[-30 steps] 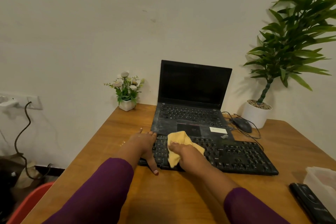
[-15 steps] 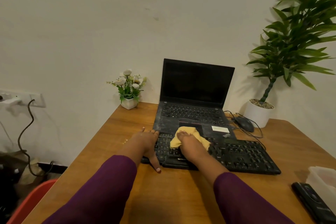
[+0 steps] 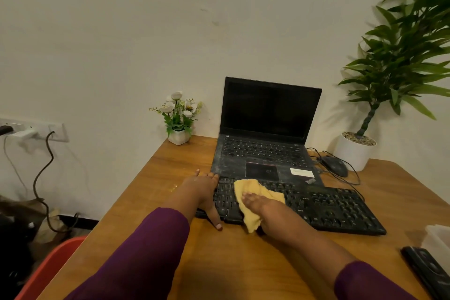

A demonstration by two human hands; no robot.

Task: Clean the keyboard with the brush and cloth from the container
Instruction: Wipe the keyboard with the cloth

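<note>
A black keyboard (image 3: 326,207) lies across the wooden desk (image 3: 185,163) in front of an open black laptop (image 3: 265,126). My right hand (image 3: 263,207) presses a yellow cloth (image 3: 253,192) flat on the keyboard's left half, and part of the cloth hangs over the front edge. My left hand (image 3: 203,187) rests on the keyboard's left end, fingers spread, thumb along the front edge. At the right edge stands a translucent white container (image 3: 438,241), only partly in view. No brush is visible.
A small white pot of flowers (image 3: 179,117) stands at the desk's back left. A tall potted plant (image 3: 358,148) and a black mouse (image 3: 334,165) with cables sit at the back right. A black flat device (image 3: 426,268) lies near the container. A red object (image 3: 48,268) is below left.
My right hand has wiped the cloth up the keys toward the laptop and back down to the front edge. My left hand has stayed on the keyboard's left end.
</note>
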